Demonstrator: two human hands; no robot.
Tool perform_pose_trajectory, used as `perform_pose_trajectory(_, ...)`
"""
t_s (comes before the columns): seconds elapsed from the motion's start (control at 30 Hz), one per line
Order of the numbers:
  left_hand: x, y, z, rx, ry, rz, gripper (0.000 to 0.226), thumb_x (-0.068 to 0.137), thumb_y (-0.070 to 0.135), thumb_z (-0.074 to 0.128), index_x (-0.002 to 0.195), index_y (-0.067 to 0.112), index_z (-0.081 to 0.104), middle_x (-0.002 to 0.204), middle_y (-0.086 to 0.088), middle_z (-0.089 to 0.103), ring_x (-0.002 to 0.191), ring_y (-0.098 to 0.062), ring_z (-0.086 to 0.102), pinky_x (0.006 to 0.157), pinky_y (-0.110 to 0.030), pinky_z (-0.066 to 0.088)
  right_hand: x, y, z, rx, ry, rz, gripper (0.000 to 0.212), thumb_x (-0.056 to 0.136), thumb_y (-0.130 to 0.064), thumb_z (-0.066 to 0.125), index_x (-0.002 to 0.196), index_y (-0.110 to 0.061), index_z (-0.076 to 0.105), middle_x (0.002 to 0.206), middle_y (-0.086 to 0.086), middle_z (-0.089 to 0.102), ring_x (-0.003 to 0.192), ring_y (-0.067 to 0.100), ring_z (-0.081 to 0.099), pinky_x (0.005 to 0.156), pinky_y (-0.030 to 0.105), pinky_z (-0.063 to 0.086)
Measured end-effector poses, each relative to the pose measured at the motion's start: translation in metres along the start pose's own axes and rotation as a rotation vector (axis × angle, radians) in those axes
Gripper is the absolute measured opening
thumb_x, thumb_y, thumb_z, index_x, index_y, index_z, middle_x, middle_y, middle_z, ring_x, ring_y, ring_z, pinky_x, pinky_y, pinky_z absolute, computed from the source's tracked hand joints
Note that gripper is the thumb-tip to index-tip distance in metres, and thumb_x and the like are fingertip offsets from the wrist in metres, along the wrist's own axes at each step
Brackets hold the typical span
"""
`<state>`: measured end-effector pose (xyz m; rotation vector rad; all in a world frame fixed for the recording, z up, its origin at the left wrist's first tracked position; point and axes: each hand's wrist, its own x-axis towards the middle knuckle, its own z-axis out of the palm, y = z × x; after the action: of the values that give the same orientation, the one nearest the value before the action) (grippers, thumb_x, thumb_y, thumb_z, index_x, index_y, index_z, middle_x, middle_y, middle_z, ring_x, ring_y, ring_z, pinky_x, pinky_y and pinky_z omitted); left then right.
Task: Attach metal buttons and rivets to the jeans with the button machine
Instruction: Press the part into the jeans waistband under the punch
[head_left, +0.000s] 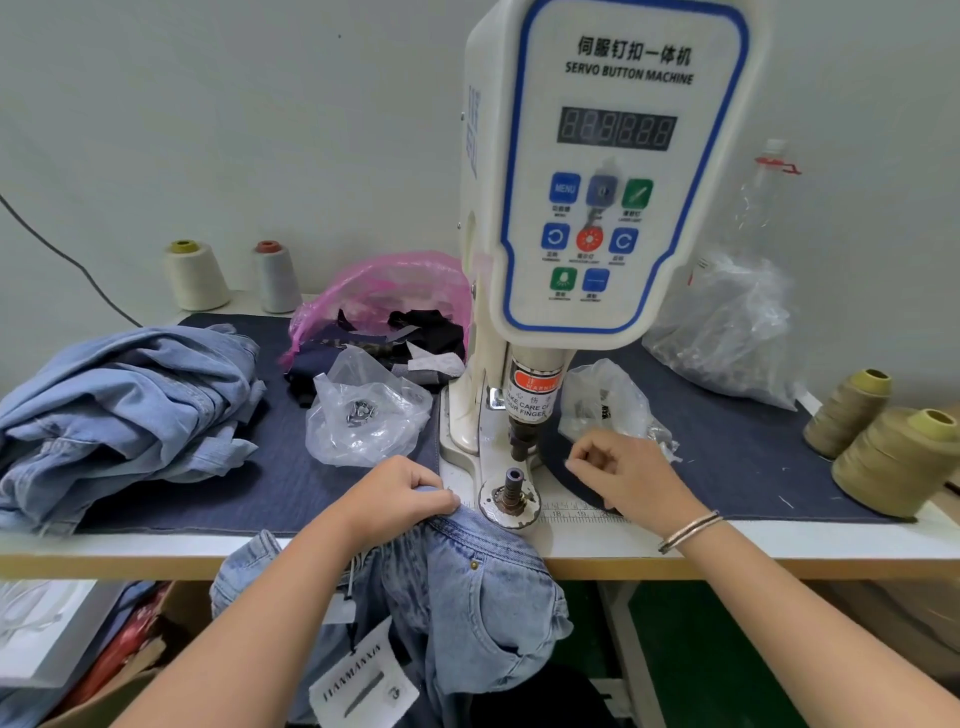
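Two hands at the front edge of the worktop (779, 535), one each side of the button machine (597, 171). Left hand (400, 493) grips the waistband of the jeans (467, 587), fingers curled tight on the denim, holding it just left of the lower die (511, 493). Rest of the jeans hangs off the front edge, below worktop level; a brass rivet (474, 565) shows near a pocket corner, paper tag (363, 680) dangling lower down. Right hand (623, 473) sits right of the die, fingers pinched together at the tips; whether sth small is held in them, can't tell. Bracelet (688, 530) on that wrist. Upper punch (522, 441) is raised, apart from the die.

Machine stands mid-worktop, panel reads SERVO BUTTON MACHINE, display unlit. Dark blue cloth (727, 447) covers most of the top. Far left: heap of pale denim (124, 415). Left of machine base: clear bag (363, 410) w/ metal buttons inside; behind it a pink bag (384, 291) w/ dark scraps. Right of machine: another clear bag (608, 400), bigger one (727, 327) toward back right corner. Two thread cones (883, 441) at right edge, two more (234, 275) at back left.
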<state>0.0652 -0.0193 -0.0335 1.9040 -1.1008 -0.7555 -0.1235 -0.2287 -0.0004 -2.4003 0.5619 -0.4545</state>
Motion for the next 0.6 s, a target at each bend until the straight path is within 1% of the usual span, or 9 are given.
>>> perform_pose_trajectory(0.07,0.000,0.000,0.000,0.006,-0.001,0.000,0.050,0.068,0.043,0.063,0.052,0.018,0.022,0.055,0.003,0.018,0.055,-0.017,0.016,0.053,-0.029,0.015,0.001,0.007,-0.003,-0.310,-0.076,-0.084,0.009,0.092,-0.028,0.057,0.084,-0.027,0.060,0.066,-0.010,0.056,0.058,0.003,0.049,0.055,0.014,0.034)
perform_pose_trajectory(0.13,0.000,0.001,0.000,0.007,0.000,0.002,0.050,0.067,0.043,0.062,0.052,0.018,0.022,0.055,0.003,0.018,0.054,-0.016,0.016,0.053,-0.028,0.015,-0.001,0.011,0.001,-0.492,-0.140,-0.177,0.012,0.095,-0.031,0.049,0.091,-0.025,0.058,0.073,-0.011,0.054,0.067,0.007,0.051,0.057,0.020,0.032)
perform_pose_trajectory(0.23,-0.001,0.003,0.001,-0.002,0.000,0.005,0.050,0.067,0.043,0.063,0.051,0.018,0.022,0.054,0.004,0.018,0.053,-0.015,0.016,0.050,-0.025,0.016,-0.006,0.015,0.010,-0.612,-0.156,-0.319,0.020,0.098,-0.035,0.043,0.098,-0.023,0.058,0.085,-0.006,0.057,0.074,0.014,0.056,0.060,0.025,0.037)
perform_pose_trajectory(0.33,-0.001,0.002,0.001,-0.005,0.003,0.004,0.050,0.067,0.042,0.063,0.051,0.019,0.022,0.054,0.004,0.018,0.053,-0.015,0.016,0.049,-0.024,0.016,-0.010,0.017,0.014,-0.643,-0.138,-0.407,0.024,0.098,-0.035,0.044,0.100,-0.020,0.062,0.085,-0.001,0.058,0.072,0.021,0.058,0.058,0.035,0.047)
perform_pose_trajectory(0.4,-0.001,0.002,0.001,-0.007,0.003,-0.001,0.050,0.067,0.041,0.063,0.052,0.019,0.022,0.054,0.004,0.018,0.053,-0.015,0.016,0.049,-0.023,0.016,-0.011,0.020,0.014,-0.613,-0.117,-0.431,0.023,0.097,-0.032,0.047,0.098,-0.019,0.065,0.082,0.001,0.059,0.070,0.023,0.059,0.057,0.036,0.048)
perform_pose_trajectory(0.47,-0.001,0.003,0.001,-0.010,0.002,-0.003,0.050,0.068,0.041,0.064,0.052,0.018,0.022,0.055,0.004,0.018,0.053,-0.015,0.016,0.048,-0.024,0.016,-0.010,0.022,0.013,-0.560,-0.118,-0.386,0.021,0.096,-0.030,0.048,0.100,-0.021,0.067,0.085,-0.003,0.060,0.074,0.019,0.059,0.061,0.033,0.046)
perform_pose_trajectory(0.53,-0.001,0.003,0.000,-0.007,0.001,-0.002,0.050,0.069,0.041,0.064,0.053,0.018,0.022,0.055,0.003,0.018,0.053,-0.016,0.015,0.049,-0.025,0.015,-0.008,0.023,0.012,-0.439,-0.104,-0.272,0.020,0.095,-0.027,0.050,0.105,-0.026,0.067,0.090,-0.011,0.060,0.080,0.008,0.057,0.069,0.019,0.042)
perform_pose_trajectory(0.57,-0.001,0.003,0.000,-0.005,0.000,0.001,0.050,0.069,0.040,0.063,0.053,0.018,0.022,0.055,0.003,0.018,0.053,-0.016,0.015,0.049,-0.025,0.016,-0.007,0.023,0.011,-0.386,-0.095,-0.224,0.019,0.094,-0.027,0.052,0.106,-0.027,0.067,0.089,-0.016,0.059,0.080,0.003,0.054,0.069,0.012,0.037)
perform_pose_trajectory(0.6,-0.001,0.003,0.000,-0.004,0.000,0.004,0.050,0.069,0.040,0.063,0.053,0.018,0.022,0.055,0.003,0.018,0.053,-0.016,0.015,0.049,-0.024,0.016,-0.007,0.023,0.011,-0.357,-0.096,-0.199,0.019,0.093,-0.029,0.054,0.105,-0.028,0.068,0.087,-0.019,0.058,0.079,-0.001,0.052,0.069,0.009,0.035)
